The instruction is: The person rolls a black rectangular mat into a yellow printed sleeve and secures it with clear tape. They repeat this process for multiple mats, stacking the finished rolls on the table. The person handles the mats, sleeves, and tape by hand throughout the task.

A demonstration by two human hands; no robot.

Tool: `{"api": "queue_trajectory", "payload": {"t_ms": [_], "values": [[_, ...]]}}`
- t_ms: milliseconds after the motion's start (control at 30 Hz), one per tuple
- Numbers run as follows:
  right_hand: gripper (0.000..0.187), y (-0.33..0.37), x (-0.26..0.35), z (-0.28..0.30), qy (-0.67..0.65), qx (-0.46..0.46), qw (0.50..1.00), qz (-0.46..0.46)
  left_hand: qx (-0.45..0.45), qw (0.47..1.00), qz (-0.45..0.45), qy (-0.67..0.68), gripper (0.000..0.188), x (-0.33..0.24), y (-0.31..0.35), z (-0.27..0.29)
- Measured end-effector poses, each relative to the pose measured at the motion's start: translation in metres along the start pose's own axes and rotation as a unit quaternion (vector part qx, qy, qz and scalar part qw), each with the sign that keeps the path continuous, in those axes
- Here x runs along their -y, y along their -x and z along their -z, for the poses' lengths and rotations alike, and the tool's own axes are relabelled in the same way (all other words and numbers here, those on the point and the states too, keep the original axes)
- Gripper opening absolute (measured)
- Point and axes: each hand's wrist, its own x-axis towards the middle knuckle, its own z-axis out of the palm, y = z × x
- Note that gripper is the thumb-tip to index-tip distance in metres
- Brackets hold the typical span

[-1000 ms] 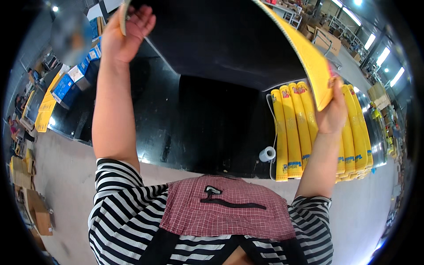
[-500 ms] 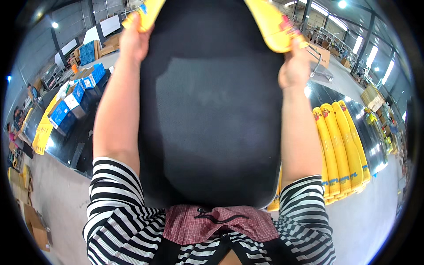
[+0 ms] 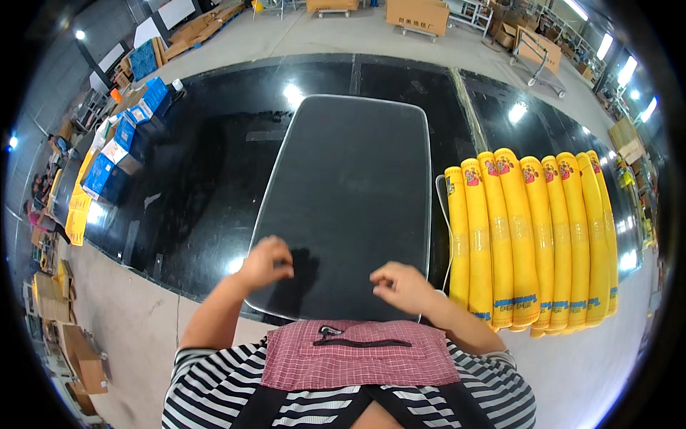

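A large black mat (image 3: 350, 186) with rounded corners and a thin pale edge lies flat on the shiny black table (image 3: 207, 143), dark side up. Over its near left edge hovers my left hand (image 3: 264, 264), fingers loosely bent and thumb apart, holding nothing. Above the near right part of the mat is my right hand (image 3: 404, 286), also empty, with its fingers half curled and the thumb a little away from them. Whether either hand touches the mat is hard to tell. A stack of yellow rolled mats (image 3: 532, 243) stands close to the right of my right hand.
Blue and white boxes (image 3: 118, 146) line the table's left end beside a yellow sheet (image 3: 78, 207). Cardboard boxes on wheeled bases (image 3: 418, 16) stand beyond the far edge. A hand cart (image 3: 539, 61) is at the far right. Other people (image 3: 43, 214) are at the far left.
Both hands had the mat raised upright by its yellow-faced top corners. Now it lies flat on the table, let go, and my hands have come down near its close end.
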Motion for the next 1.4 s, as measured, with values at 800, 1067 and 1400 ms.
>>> {"api": "queue_trajectory", "payload": {"t_ms": [800,1067,1400], "values": [[0.016,0.005,-0.001,-0.079,0.399,-0.149,0.903,-0.052,-0.134,0.955,-0.007,-0.264,0.012,-0.012,0.012,-0.052],[0.028,-0.013,-0.075,-0.101,0.334,-0.202,0.920,0.039,-0.143,0.984,-0.053,-0.096,0.013,0.040,-0.004,-0.089],[0.042,0.008,-0.053,-0.115,0.346,-0.201,0.904,0.151,-0.110,0.966,-0.160,-0.172,0.041,0.024,0.031,-0.079]]}}
